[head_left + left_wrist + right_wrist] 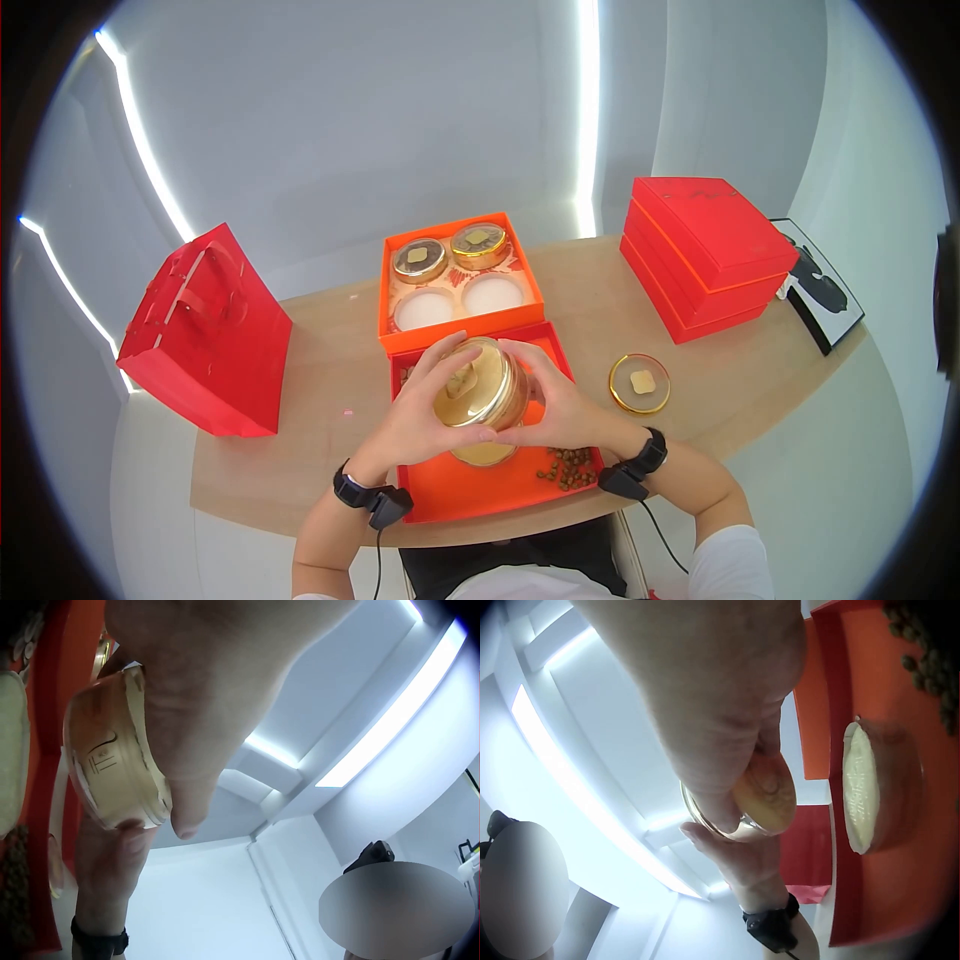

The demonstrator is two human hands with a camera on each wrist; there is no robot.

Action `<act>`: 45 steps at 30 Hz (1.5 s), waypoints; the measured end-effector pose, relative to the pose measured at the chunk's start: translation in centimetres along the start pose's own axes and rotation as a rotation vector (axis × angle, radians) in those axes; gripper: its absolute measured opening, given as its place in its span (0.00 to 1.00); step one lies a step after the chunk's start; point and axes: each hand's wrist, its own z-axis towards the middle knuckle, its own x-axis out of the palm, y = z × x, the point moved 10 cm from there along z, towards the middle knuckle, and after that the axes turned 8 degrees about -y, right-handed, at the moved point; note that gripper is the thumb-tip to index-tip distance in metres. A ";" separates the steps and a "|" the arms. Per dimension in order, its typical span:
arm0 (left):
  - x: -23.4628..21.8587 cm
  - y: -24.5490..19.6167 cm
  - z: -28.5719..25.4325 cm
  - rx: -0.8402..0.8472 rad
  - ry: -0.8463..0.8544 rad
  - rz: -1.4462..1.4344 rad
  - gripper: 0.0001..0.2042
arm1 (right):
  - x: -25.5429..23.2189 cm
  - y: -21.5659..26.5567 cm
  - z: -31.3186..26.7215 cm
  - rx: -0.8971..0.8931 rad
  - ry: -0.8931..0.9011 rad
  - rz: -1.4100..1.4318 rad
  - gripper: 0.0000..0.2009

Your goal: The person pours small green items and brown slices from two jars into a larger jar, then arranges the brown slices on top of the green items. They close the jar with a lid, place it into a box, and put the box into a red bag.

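Observation:
Both hands hold a round clear jar with a gold lid (484, 382), tilted above the red tray (450, 492). My left hand (425, 405) grips its left side, and my right hand (560, 405) grips the right side, the thumbs close together at the near edge. In the left wrist view the jar (112, 754) shows dark lettering on its wall. Partly hidden below the held jar, another round container (487, 455) sits in the tray; the right wrist view shows its pale embossed top (861, 787). Small brown-green pieces (570, 468) lie in the tray's right corner.
An orange box (384, 300) behind the tray holds two gold-rimmed jars (479, 243) and two round white recesses. A gold-rimmed lid (640, 383) lies to the right. Red boxes (700, 260) and a framed picture (825, 290) stand back right, a red bag (225, 340) left.

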 end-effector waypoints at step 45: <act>2.8 -1.3 -0.3 0.072 0.050 0.129 0.51 | -3.0 0.6 -1.7 -0.002 0.010 -0.559 0.43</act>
